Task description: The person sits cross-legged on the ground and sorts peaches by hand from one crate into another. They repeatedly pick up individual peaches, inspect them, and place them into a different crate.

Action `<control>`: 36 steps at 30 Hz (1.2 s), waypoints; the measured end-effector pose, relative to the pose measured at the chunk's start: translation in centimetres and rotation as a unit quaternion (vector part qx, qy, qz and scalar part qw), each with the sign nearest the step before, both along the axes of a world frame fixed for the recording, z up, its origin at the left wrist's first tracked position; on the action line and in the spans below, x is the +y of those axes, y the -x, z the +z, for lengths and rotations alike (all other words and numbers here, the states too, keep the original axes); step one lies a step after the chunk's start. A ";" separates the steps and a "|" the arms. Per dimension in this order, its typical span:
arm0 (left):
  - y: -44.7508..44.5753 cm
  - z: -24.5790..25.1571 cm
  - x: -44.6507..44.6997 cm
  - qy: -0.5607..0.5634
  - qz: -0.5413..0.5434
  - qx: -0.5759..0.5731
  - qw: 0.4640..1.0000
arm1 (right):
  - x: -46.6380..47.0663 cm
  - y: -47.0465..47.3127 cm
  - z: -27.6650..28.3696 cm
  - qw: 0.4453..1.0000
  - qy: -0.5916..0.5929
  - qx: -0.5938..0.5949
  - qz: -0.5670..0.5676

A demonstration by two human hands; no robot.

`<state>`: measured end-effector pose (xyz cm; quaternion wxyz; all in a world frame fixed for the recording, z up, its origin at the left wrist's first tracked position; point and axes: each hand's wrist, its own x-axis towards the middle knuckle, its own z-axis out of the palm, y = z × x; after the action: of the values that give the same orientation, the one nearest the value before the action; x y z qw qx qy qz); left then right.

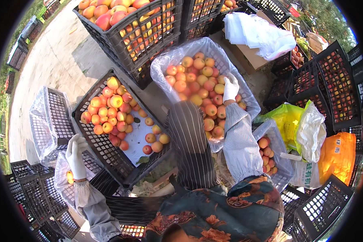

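My left hand (75,154), in a white glove, is raised over a plastic-lined crate (92,165) at the lower left that holds an apple (70,176); whether its palm side holds anything is hidden. My right hand (231,87), also gloved in white, reaches into the crate lined with clear plastic (161,62), at the right side of its many apples (199,80). Its fingertips touch or hover beside an apple; a grip cannot be told. Between the hands stands a black plastic crate (89,145) with a heap of apples (112,112) and a pale sheet on its bottom.
A tall black crate full of apples (115,39) stands ahead. White plastic bags (260,33) lie on cardboard at the upper right. A smaller lined crate of apples (279,178), a yellow-green bag (286,121) and an orange sack (338,160) are at right. Another lined crate (45,121) stands at left.
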<state>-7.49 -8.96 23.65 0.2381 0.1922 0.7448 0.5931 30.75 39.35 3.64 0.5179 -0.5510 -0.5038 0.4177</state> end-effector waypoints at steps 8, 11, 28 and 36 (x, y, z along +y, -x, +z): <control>2.6 -6.8 -1.5 -0.009 0.149 -0.020 0.989 | -9.0 9.6 19.1 0.937 -0.014 0.273 0.217; 1.8 -11.3 -1.3 0.003 0.165 -0.045 0.985 | -12.9 14.8 23.1 0.859 -0.020 0.366 0.357; -4.6 -27.4 4.3 0.565 0.117 0.076 0.813 | -15.8 23.5 18.2 0.723 0.319 0.333 0.514; -10.7 -30.5 3.6 0.312 0.045 0.010 0.949 | -17.1 25.0 18.3 0.716 0.302 0.302 0.552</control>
<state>3.23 -5.40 -6.83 0.2515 0.0805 0.9029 0.3391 5.77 22.20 21.90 0.1265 -0.1469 -0.3820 0.9036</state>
